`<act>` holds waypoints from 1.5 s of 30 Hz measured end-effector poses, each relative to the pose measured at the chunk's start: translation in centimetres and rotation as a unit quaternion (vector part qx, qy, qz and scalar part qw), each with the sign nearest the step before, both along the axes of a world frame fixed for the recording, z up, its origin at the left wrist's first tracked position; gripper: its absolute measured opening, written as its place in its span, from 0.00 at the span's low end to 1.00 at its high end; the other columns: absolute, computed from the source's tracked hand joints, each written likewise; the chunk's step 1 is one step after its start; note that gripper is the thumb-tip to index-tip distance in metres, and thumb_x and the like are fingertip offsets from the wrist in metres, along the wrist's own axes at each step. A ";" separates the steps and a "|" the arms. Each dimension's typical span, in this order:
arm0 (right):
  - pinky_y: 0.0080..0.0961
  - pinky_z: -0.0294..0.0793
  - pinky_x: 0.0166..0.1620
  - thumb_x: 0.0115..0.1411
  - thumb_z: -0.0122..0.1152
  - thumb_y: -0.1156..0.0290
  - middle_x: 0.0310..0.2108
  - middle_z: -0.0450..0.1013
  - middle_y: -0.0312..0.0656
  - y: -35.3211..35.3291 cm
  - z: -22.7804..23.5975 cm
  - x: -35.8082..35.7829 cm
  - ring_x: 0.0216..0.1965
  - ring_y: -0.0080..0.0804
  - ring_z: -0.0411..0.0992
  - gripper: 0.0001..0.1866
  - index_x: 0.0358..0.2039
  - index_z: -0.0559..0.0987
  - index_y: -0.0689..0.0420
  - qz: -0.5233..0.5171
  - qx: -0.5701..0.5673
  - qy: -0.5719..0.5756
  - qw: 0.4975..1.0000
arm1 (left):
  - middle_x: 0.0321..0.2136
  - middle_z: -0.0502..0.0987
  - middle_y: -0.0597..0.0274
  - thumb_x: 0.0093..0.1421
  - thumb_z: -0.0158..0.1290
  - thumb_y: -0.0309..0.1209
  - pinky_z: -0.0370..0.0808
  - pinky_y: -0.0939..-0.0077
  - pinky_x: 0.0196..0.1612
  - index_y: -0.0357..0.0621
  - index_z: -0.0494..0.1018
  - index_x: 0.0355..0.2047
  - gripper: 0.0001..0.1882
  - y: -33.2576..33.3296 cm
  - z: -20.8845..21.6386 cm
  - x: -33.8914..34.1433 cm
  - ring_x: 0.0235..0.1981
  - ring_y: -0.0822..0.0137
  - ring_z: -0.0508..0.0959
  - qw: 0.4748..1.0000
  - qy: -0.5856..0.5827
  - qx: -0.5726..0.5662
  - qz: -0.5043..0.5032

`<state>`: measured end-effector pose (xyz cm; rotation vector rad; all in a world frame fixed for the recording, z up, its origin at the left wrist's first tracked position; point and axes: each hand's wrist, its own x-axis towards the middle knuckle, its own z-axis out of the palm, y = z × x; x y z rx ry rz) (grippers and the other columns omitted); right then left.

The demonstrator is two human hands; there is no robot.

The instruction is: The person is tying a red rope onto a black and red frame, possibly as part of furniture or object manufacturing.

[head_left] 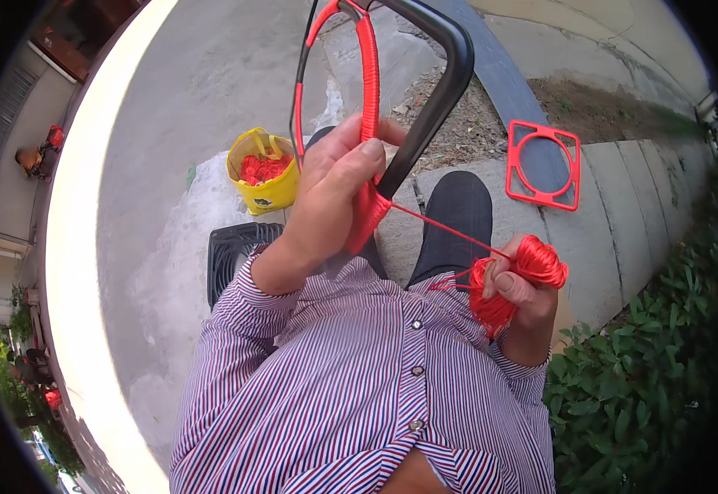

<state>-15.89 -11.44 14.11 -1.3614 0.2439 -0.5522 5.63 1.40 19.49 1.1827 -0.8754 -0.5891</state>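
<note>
Evidently, wrapping is in hand: a black tubular frame (pixel 429 123), partly bound in red, is raised in the left hand (pixel 334 177), fingers curled round it, while the right hand (pixel 525 298) clasps a hank of red cord (pixel 540 262), its strand (pixel 448 227) running taut to the frame. The next turn seems to call for steady tension; loose strands (pixel 457 286) left of the hank could snag. Nearby are stacked black frames (pixel 221 247), a yellow bag (pixel 281 193) and a red square frame (pixel 542 200).
</note>
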 end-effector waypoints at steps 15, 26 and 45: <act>0.19 0.69 0.26 0.56 0.62 0.73 0.18 0.72 0.38 -5.1 -9.8 -1.6 0.20 0.23 0.71 0.05 0.29 0.77 0.60 -0.113 0.140 0.110 0.977 | 0.36 0.77 0.44 0.62 0.52 0.36 0.79 0.61 0.42 0.29 0.69 0.44 0.20 -2.2 -13.4 2.5 0.36 0.56 0.80 0.834 0.470 0.214 -0.194; 0.34 0.71 0.52 0.52 0.53 0.78 0.42 0.72 0.49 -9.4 -9.3 0.2 0.43 0.35 0.73 0.31 0.59 0.62 0.66 -0.106 0.236 0.038 0.965 | 0.31 0.77 0.47 0.58 0.54 0.30 0.81 0.67 0.38 0.34 0.69 0.38 0.12 -3.3 -15.0 1.8 0.31 0.59 0.80 0.839 0.478 0.179 -0.187; 0.37 0.71 0.43 0.46 0.61 0.73 0.36 0.76 0.45 -7.7 -4.2 13.7 0.42 0.42 0.73 0.26 0.50 0.74 0.56 0.085 -0.660 0.323 0.673 | 0.55 0.63 0.58 0.54 0.55 0.27 0.72 0.69 0.55 0.37 0.52 0.62 0.37 -5.6 -16.5 -1.4 0.52 0.66 0.71 0.931 0.352 0.035 -0.089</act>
